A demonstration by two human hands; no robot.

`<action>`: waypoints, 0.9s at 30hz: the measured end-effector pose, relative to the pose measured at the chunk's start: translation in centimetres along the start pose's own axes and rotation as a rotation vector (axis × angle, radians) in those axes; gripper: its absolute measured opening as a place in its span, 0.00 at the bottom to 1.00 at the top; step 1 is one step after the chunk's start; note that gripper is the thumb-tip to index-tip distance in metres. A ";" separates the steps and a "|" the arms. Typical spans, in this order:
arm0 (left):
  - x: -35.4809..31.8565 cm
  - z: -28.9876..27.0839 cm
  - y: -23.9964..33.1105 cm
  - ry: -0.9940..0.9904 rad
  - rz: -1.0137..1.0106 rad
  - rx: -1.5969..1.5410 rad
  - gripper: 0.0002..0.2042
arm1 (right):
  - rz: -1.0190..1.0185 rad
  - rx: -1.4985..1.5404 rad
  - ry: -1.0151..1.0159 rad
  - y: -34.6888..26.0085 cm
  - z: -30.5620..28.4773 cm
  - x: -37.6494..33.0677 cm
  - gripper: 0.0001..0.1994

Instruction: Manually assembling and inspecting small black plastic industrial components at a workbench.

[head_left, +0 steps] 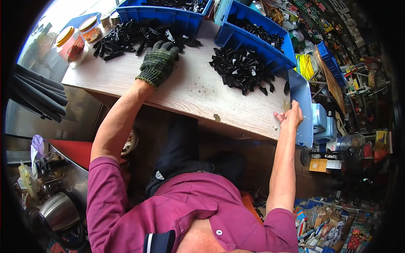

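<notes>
My left hand [159, 64], in a dark green knitted glove, reaches to the near edge of a heap of black plastic parts [120, 40]. Its fingers curl down away from view, so whatever they hold is hidden. My bare right hand [290, 116] is at the table's right end, beside a light blue bin [300, 97] against that edge. Its thumb and a finger stick out to the left, apart, and I see nothing between them. A second pile of small black plastic pieces [242, 69] lies on the table beyond that hand.
Two blue crates [258, 39] [158, 14] with black parts stand along the far side of the pale wooden table [185, 90]. Lidded jars [69, 44] sit at the far left. A metal kettle [59, 211] is at lower left. Crowded shelves of goods line the right.
</notes>
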State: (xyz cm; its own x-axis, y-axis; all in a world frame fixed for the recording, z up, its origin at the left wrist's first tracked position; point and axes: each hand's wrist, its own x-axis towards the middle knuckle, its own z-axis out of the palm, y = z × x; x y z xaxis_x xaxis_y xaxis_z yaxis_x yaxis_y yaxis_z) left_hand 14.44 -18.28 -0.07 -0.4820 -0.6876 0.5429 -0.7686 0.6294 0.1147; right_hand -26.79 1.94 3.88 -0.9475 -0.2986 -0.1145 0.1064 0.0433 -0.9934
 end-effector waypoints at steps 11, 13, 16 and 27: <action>-0.2 0.7 0.9 0.112 -0.104 -0.155 0.12 | -0.091 -0.502 -0.376 1.8 5.0 -1.6 0.13; 0.0 0.6 1.1 0.002 -0.118 -0.101 0.14 | -0.134 -0.605 -0.384 1.6 5.3 -1.6 0.12; -0.2 0.8 0.8 -0.103 -0.092 -0.063 0.17 | -0.263 -0.746 -0.393 2.0 5.8 -1.5 0.10; -1.5 0.5 2.9 0.097 -0.162 -0.145 0.17 | -0.160 -0.479 -0.483 3.5 4.1 -0.3 0.13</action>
State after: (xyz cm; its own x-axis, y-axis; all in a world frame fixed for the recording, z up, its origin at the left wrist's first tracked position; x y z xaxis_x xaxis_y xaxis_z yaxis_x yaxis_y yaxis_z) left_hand 12.73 -15.63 -0.95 -0.3091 -0.7504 0.5843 -0.7608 0.5637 0.3215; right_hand -24.88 -1.70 0.41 -0.6883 -0.7222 -0.0691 -0.2732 0.3462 -0.8975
